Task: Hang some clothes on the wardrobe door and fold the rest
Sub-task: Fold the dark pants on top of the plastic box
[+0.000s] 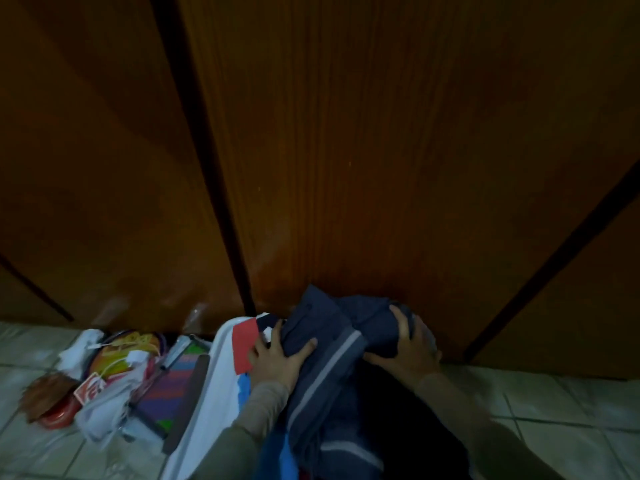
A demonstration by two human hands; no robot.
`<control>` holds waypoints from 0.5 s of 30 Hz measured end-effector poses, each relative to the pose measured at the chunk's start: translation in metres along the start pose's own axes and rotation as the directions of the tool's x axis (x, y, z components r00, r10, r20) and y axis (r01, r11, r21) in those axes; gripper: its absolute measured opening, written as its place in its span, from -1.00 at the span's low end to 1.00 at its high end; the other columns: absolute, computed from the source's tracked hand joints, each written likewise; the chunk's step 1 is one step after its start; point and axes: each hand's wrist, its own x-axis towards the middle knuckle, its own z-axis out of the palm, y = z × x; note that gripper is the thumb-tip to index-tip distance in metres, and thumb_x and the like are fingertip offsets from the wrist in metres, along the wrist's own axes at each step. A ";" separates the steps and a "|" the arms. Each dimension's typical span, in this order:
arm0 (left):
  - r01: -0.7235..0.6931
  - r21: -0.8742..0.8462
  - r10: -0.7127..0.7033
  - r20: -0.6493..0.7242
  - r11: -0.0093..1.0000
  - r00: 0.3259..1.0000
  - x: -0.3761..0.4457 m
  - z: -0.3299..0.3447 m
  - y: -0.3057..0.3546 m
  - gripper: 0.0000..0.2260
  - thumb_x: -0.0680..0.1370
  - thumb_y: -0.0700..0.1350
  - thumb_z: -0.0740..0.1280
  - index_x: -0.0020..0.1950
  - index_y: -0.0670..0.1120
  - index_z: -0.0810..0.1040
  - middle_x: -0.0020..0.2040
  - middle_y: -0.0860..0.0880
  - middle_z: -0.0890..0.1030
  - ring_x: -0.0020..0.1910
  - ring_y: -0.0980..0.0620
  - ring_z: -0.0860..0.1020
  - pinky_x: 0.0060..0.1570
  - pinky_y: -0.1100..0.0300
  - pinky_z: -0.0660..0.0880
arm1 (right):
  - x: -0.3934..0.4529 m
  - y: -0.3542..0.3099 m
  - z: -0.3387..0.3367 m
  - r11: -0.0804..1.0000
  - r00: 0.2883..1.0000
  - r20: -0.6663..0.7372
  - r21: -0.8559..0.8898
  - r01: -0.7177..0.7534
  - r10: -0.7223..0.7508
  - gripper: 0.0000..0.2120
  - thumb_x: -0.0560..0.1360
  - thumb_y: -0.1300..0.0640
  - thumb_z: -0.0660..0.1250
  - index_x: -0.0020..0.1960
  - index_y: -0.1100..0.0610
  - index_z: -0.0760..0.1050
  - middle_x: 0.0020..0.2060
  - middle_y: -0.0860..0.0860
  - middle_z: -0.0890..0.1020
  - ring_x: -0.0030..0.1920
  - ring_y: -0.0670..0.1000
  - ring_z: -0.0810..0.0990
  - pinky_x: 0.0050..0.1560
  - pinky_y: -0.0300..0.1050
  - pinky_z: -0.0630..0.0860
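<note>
By the brown wardrobe door [381, 168], left hand [277, 358] and right hand [405, 344] squeeze soft, floppy blue clothes [332, 341], best lifted from both sides.

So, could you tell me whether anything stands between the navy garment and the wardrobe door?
Nothing visible does. Both the left hand and right hand already grip the navy garment, and the wardrobe door rises bare directly behind it.

Bundled navy garment [325, 344] against wardrobe door [381, 168]
</note>
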 end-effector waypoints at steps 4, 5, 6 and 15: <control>-0.039 -0.014 0.038 -0.098 0.999 0.995 0.019 0.011 -0.010 -0.09 0.22 0.45 0.19 0.49 0.07 0.19 0.46 -0.11 0.24 0.43 -0.18 0.19 0.41 -0.08 0.16 | 0.013 0.017 0.021 0.994 0.987 -0.140 0.063 0.087 -0.078 -0.07 0.28 -0.41 0.33 0.42 -0.33 -0.21 0.50 0.10 0.05 0.46 0.19 0.12 0.38 0.22 0.19; -0.058 -0.006 0.057 -0.116 0.998 0.992 0.023 0.012 -0.011 -0.13 0.27 0.45 0.22 0.48 0.05 0.21 0.44 -0.12 0.26 0.42 -0.18 0.20 0.41 -0.07 0.16 | 0.016 0.021 0.025 0.993 0.979 -0.182 0.053 0.101 -0.090 -0.09 0.32 -0.37 0.32 0.45 -0.29 -0.19 0.49 0.11 0.07 0.46 0.19 0.12 0.39 0.21 0.17; -0.074 -0.004 0.072 -0.130 0.997 0.989 0.027 0.014 -0.014 -0.17 0.32 0.43 0.25 0.47 0.04 0.23 0.44 -0.13 0.28 0.41 -0.18 0.21 0.41 -0.06 0.15 | 0.018 0.023 0.028 0.992 0.971 -0.218 0.052 0.113 -0.100 -0.11 0.36 -0.35 0.30 0.47 -0.27 -0.19 0.49 0.11 0.08 0.46 0.20 0.12 0.39 0.22 0.15; -0.101 -0.021 0.095 -0.194 0.995 0.976 0.034 0.017 -0.020 -0.26 0.41 0.36 0.26 0.47 -0.02 0.27 0.43 -0.19 0.29 0.39 -0.23 0.27 0.36 -0.11 0.24 | 0.014 0.028 0.036 0.985 0.946 -0.317 0.130 0.116 -0.070 -0.02 0.34 -0.40 0.29 0.49 -0.20 -0.26 0.50 0.06 0.14 0.46 0.16 0.17 0.38 0.23 0.18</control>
